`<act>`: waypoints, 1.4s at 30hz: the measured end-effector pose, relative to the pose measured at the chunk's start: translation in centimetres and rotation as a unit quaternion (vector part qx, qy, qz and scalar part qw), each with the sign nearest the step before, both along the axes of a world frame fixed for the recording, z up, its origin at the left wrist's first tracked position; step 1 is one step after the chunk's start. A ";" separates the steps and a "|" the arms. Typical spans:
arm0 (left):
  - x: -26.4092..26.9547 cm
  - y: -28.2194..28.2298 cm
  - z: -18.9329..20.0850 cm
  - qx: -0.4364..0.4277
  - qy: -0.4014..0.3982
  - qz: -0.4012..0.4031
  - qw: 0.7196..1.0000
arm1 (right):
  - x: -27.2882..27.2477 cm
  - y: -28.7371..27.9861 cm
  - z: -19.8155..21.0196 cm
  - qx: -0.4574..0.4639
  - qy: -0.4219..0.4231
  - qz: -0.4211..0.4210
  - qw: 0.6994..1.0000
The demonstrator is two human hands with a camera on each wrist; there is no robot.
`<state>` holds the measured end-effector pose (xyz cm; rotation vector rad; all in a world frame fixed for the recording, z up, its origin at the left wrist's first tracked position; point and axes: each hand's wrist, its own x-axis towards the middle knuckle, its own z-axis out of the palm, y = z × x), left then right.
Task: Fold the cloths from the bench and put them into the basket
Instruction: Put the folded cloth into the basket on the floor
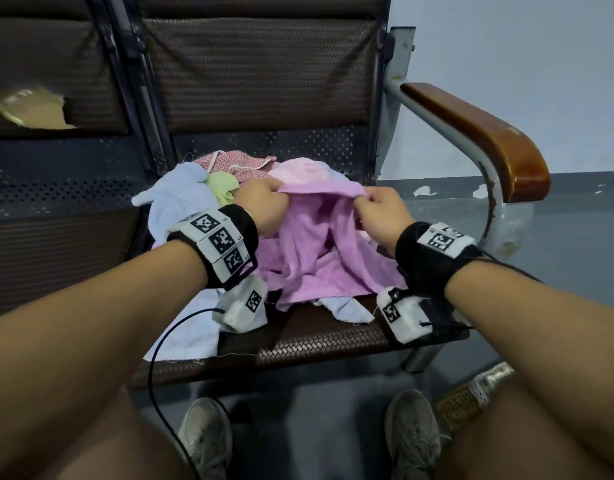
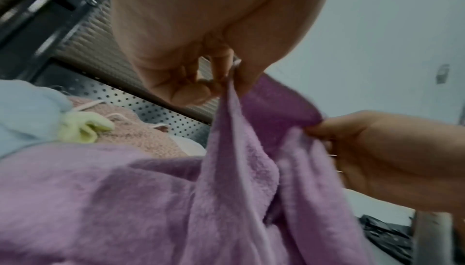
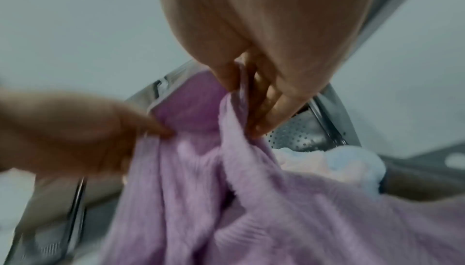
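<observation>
A purple cloth point(image 1: 312, 247) hangs from both hands over the bench seat point(image 1: 316, 336), its lower part resting on the pile. My left hand point(image 1: 264, 200) pinches its top edge at the left; my right hand point(image 1: 375, 211) pinches the same edge at the right. The left wrist view shows the purple cloth point(image 2: 226, 179) gripped between the thumb and fingers of my left hand point(image 2: 224, 82), with my right hand point(image 2: 377, 154) beside it. In the right wrist view my right hand point(image 3: 251, 98) holds the purple cloth point(image 3: 251, 199). A woven basket point(image 1: 472, 400) stands on the floor at lower right.
More cloths lie heaped on the seat: a light blue cloth point(image 1: 181, 202), a green cloth point(image 1: 224, 187), a patterned red cloth point(image 1: 236, 164) and a pink cloth point(image 1: 305, 171). A wooden armrest point(image 1: 478, 133) stands at the right. My shoes point(image 1: 411, 431) are below the bench.
</observation>
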<state>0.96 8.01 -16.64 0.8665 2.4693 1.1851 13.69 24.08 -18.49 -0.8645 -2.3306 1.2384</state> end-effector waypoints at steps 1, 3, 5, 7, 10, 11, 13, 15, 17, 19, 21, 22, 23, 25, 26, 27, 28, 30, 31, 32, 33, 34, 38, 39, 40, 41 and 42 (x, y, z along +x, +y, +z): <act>-0.6 -0.3 -0.2 -0.015 -0.010 0.021 1.000 | -0.1 0.1 0.3 -0.067 0.046 -0.024 0.996; -1.3 -0.7 -0.6 -0.028 -0.055 0.055 0.997 | 0.0 0.3 0.8 -0.140 0.104 -0.053 0.983; -1.5 -0.7 -0.8 -0.018 -0.109 0.079 0.991 | 0.4 0.3 1.0 -0.105 0.114 -0.032 0.987; -1.3 -0.3 -0.5 0.057 -0.183 0.110 0.975 | 1.0 0.0 1.1 -0.026 0.081 0.026 0.996; -0.9 0.5 0.4 0.226 -0.292 0.132 0.920 | 2.1 -0.9 1.0 0.062 0.045 0.122 0.990; -0.5 0.8 0.9 0.257 -0.314 0.127 0.905 | 2.2 -1.1 1.1 0.102 0.049 0.138 0.984; 0.4 1.3 1.7 0.288 -0.339 0.106 0.890 | 2.3 -1.8 1.9 0.168 0.075 0.162 0.970; 1.3 1.9 2.5 0.312 -0.349 0.088 0.879 | 2.1 -2.5 2.6 0.205 0.064 0.209 0.954; 2.3 2.5 3.4 0.339 -0.369 0.071 0.862 | 2.1 -3.1 2.6 0.215 -0.032 0.254 0.943; 3.4 3.1 4.0 0.354 -0.398 0.050 0.845 | 2.1 -3.3 2.1 0.223 -0.116 0.220 0.943; 4.4 3.5 4.3 0.356 -0.419 0.025 0.835 | 1.9 -3.2 1.6 0.228 -0.143 0.149 0.951; 4.8 3.6 4.4 0.354 -0.424 0.013 0.834 | 1.6 -3.2 1.5 0.218 -0.141 0.130 0.957; 5.2 3.7 4.4 0.351 -0.425 0.006 0.834 | 1.4 -3.2 1.4 0.198 -0.132 0.123 0.963; 5.5 4.0 4.4 0.344 -0.422 0.009 0.839 | 1.0 -3.4 1.5 0.133 -0.125 0.145 0.973; 5.4 4.0 4.3 0.340 -0.418 0.017 0.842 | 1.0 -3.5 1.4 0.089 -0.123 0.169 0.974; 5.2 4.1 4.3 0.337 -0.413 0.026 0.846 | 1.1 -3.7 1.4 0.048 -0.122 0.194 0.972; 5.0 4.1 4.1 0.336 -0.407 0.032 0.849 | 1.3 -4.0 1.4 0.023 -0.123 0.215 0.969; 4.5 4.0 3.7 0.332 -0.389 0.033 0.859 | 1.4 -4.3 1.2 0.009 -0.119 0.224 0.967; 4.4 3.9 3.6 0.327 -0.380 0.022 0.865 | 1.2 -4.2 1.0 0.015 -0.107 0.206 0.973; 4.3 3.8 3.5 0.320 -0.370 0.007 0.872 | 1.0 -4.0 0.8 0.025 -0.094 0.181 0.979; 4.2 3.7 3.4 0.312 -0.353 -0.009 0.882 | 0.8 -3.7 0.6 0.035 -0.085 0.155 0.984; 4.1 3.7 3.2 0.301 -0.319 -0.018 0.899 | 0.6 -3.3 0.4 0.041 -0.078 0.134 0.987; 2.3 3.3 1.8 0.164 -0.045 0.055 0.984 | 1.1 -1.7 0.5 0.118 -0.033 0.115 0.986; 1.7 3.1 1.3 0.127 -0.006 0.082 0.988 | 1.3 -1.3 0.5 0.149 -0.021 0.111 0.982; 1.1 3.0 0.8 0.103 0.007 0.097 0.990 | 1.4 -1.0 0.5 0.180 -0.017 0.111 0.977; 0.8 2.9 0.5 0.094 0.006 0.105 0.990 | 1.6 -0.7 0.4 0.208 -0.020 0.115 0.971; 0.5 2.8 0.3 0.092 0.007 0.110 0.990 | 1.8 -0.6 0.3 0.229 -0.032 0.124 0.965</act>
